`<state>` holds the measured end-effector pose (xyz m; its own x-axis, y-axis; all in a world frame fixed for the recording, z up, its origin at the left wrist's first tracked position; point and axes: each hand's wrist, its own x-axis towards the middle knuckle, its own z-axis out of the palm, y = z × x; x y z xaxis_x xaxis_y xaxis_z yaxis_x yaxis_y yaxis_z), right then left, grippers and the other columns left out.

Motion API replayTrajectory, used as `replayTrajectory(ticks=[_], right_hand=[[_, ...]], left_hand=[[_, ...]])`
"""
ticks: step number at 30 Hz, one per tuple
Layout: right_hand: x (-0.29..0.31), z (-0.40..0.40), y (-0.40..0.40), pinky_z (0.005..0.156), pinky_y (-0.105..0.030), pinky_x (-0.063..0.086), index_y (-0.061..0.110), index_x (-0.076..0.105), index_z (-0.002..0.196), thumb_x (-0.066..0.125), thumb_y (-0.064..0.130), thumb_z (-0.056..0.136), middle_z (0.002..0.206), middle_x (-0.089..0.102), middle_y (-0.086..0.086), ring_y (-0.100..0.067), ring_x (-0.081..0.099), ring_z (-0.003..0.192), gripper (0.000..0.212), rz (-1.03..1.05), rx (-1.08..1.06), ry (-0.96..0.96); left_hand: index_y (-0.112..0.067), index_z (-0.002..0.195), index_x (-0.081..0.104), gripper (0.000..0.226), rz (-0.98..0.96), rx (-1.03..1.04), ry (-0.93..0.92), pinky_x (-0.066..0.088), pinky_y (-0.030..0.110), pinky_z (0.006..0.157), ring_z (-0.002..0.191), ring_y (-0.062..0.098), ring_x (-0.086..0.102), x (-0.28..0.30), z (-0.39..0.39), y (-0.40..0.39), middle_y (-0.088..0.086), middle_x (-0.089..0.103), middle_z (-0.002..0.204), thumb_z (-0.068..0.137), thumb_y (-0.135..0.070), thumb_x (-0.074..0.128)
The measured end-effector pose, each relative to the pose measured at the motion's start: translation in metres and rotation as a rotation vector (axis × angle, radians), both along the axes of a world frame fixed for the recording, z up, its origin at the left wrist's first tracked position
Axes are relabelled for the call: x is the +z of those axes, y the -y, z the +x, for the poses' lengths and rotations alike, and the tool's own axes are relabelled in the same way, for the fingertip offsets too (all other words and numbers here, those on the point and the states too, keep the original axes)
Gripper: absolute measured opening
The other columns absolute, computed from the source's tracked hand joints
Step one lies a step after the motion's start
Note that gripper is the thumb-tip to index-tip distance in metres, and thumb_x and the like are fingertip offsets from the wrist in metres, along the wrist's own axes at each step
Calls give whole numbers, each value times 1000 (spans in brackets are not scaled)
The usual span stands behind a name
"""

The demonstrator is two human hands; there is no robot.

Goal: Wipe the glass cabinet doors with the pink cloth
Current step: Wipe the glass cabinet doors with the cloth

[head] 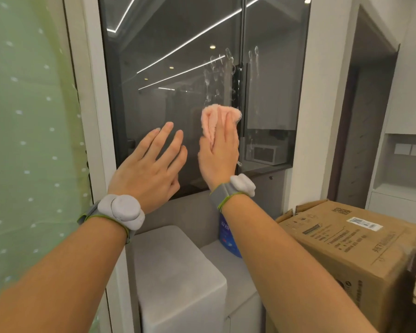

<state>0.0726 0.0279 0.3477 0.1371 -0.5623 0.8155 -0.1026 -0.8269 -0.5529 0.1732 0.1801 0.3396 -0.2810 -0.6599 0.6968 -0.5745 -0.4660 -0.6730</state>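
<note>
Two dark glass cabinet doors fill the upper middle of the head view: the left door [168,68] and the narrower right door [271,75]. White smears and finger marks [217,75] streak the glass near the seam between them. My right hand [220,155] presses the crumpled pink cloth [214,118] flat against the left door, just below the smears and beside the seam. My left hand [149,169] rests flat on the lower left door with fingers spread, holding nothing. Both wrists wear grey bands.
A brown cardboard box [360,248] stands at the lower right. A blue bottle [227,236] sits behind my right forearm, next to a white block [175,272] below the cabinet. A green dotted curtain [29,140] hangs at the left. A doorway opens at the right.
</note>
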Motion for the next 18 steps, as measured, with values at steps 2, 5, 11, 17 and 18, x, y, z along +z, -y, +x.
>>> replayTrajectory(ticks=[2, 5, 11, 17, 18], right_hand=[[-23, 1, -4, 127, -51, 23, 37, 2, 161, 37, 43, 95, 172, 18, -6, -29, 20, 158, 75, -94, -91, -14], [-62, 3, -10, 120, -52, 34, 40, 7, 156, 38, 49, 98, 168, 27, -6, -31, 29, 154, 67, -258, -208, -93], [-1, 8, 3, 131, -55, 5, 38, -5, 162, 21, 46, 108, 175, -4, -8, -31, -7, 162, 61, -355, -81, -202], [10, 3, -11, 131, -51, 2, 59, -18, 146, 39, 40, 107, 175, -6, -6, -27, -9, 162, 71, -113, 73, -54], [3, 4, -17, 132, -50, 3, 65, -23, 137, 40, 42, 106, 175, -4, -6, -26, -7, 162, 75, -80, 85, -12]], left_hand=[[-4, 149, 48, 56, 0, -10, 0, 17, 57, 129, 158, 48, 21, 0, 0, 0, 24, 36, 165, 104, -37, 40], [-4, 151, 46, 58, -11, -15, -9, 18, 57, 129, 157, 47, 24, -1, -3, -1, 23, 37, 165, 104, -37, 43], [-3, 150, 48, 59, -18, -19, -36, 21, 56, 129, 157, 45, 27, 2, -4, -2, 23, 40, 163, 101, -36, 46], [-5, 127, 60, 44, -113, -75, -120, 25, 56, 127, 149, 40, 42, 13, -17, -3, 20, 55, 149, 91, -29, 49], [-5, 127, 59, 44, -127, -78, -108, 25, 57, 127, 149, 40, 43, 18, -18, -3, 20, 55, 148, 90, -28, 52]])
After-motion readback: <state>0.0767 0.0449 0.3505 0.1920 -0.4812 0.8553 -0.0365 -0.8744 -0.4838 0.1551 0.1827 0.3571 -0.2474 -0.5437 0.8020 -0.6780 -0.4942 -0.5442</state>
